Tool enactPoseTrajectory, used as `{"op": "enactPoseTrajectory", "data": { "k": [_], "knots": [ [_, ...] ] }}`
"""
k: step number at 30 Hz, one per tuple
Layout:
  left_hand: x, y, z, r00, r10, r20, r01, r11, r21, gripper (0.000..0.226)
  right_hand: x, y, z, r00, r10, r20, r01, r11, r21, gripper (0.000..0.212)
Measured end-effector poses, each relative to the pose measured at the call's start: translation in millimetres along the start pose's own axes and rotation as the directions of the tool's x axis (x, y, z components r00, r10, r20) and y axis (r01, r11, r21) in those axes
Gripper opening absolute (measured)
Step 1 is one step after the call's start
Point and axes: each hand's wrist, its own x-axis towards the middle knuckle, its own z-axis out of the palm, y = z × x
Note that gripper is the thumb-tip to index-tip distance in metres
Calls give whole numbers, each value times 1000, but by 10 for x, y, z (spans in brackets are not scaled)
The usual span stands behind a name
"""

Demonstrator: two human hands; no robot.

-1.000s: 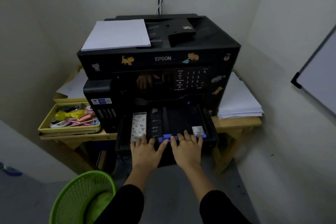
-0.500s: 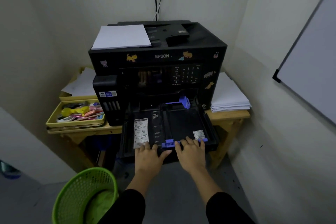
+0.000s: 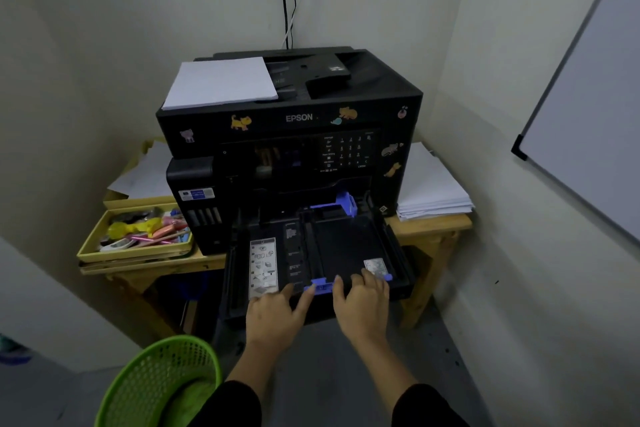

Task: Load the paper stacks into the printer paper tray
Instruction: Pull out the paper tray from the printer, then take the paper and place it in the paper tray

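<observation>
A black Epson printer (image 3: 294,121) stands on a wooden table. Its black paper tray (image 3: 343,246) is drawn out toward me and holds no paper; blue guides sit at its front and back. My left hand (image 3: 277,314) and my right hand (image 3: 363,305) both grip the tray's front edge, fingers curled over the lip beside the blue front guide (image 3: 320,285). One white paper stack (image 3: 221,81) lies on top of the printer at the left. Another paper stack (image 3: 433,191) rests on the table to the right of the printer.
A yellow tray of pens and small items (image 3: 138,232) sits on the table left of the printer, with loose sheets (image 3: 145,173) behind it. A green mesh basket (image 3: 159,381) stands on the floor at lower left. A whiteboard (image 3: 588,114) hangs on the right wall.
The paper tray has slid out of the printer toward me with both hands on its front edge. The back blue guide has come into sight.
</observation>
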Motion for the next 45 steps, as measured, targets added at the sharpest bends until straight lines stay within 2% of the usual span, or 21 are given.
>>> {"op": "enactPoseTrajectory", "data": {
  "k": [2,5,8,11,14,17,20,22,24,27,28,29,31,35,38,41,43,45],
  "knots": [
    [76,41,-41,997,-73,-25,70,992,-104,57,89,-87,9,997,51,-63,-49,998,26,35],
    [312,116,-136,989,-118,-92,98,976,-195,52,371,-237,-53,986,53,-156,-43,997,67,24],
    [636,234,-317,984,-120,-131,76,950,-303,56,744,-427,-193,984,12,-179,16,988,152,27],
    [984,391,-646,958,-102,-267,-12,919,-394,56,1130,-700,-388,973,-47,-225,107,959,262,27],
    [1382,512,-1047,882,-64,-467,-140,910,-390,50,1513,-1033,-650,930,-117,-348,257,884,391,19],
    [1766,527,-1457,742,-48,-669,-209,931,-299,42,1878,-1399,-912,891,-163,-423,366,809,459,17],
    [2099,419,-1883,654,-25,-756,-212,953,-215,42,2170,-1787,-1122,879,-166,-447,404,759,511,19],
    [2335,279,-2161,668,-29,-744,-175,965,-195,40,2380,-2051,-1219,884,-172,-434,400,758,515,20],
    [2593,79,-2409,731,-90,-677,-103,965,-240,41,2639,-2308,-1280,918,-165,-361,349,770,534,20],
    [2943,-251,-2653,846,-136,-516,16,973,-229,45,3076,-2643,-1296,973,-143,-181,221,797,562,14],
    [3045,-351,-2697,877,-133,-462,53,982,-182,46,3182,-2734,-1288,985,-131,-109,170,815,554,21],
    [3130,-437,-2731,900,-134,-414,84,987,-136,46,3290,-2809,-1260,992,-118,-43,122,832,542,27],
    [3254,-567,-2749,929,-150,-337,133,988,-73,44,3448,-2931,-1194,995,-72,63,28,850,526,22],
    [3383,-688,-2718,953,-208,-220,206,978,-31,41,3643,-3073,-1068,982,-13,189,-89,848,523,14],
    [3426,-704,-2720,948,-246,-204,241,969,-47,42,3733,-3133,-1006,959,16,284,-152,871,468,36],
    [3464,-694,-2739,938,-299,-177,283,953,-111,43,3764,-3242,-1043,924,50,380,-212,892,399,41],
    [3482,-691,-2769,926,-345,-152,323,934,-151,42,3781,-3311,-1063,908,27,418,-191,915,355,47],
    [3528,-705,-2784,923,-366,-120,343,922,-179,42,3803,-3375,-1064,917,-35,397,-135,910,391,50]
  ]
}}
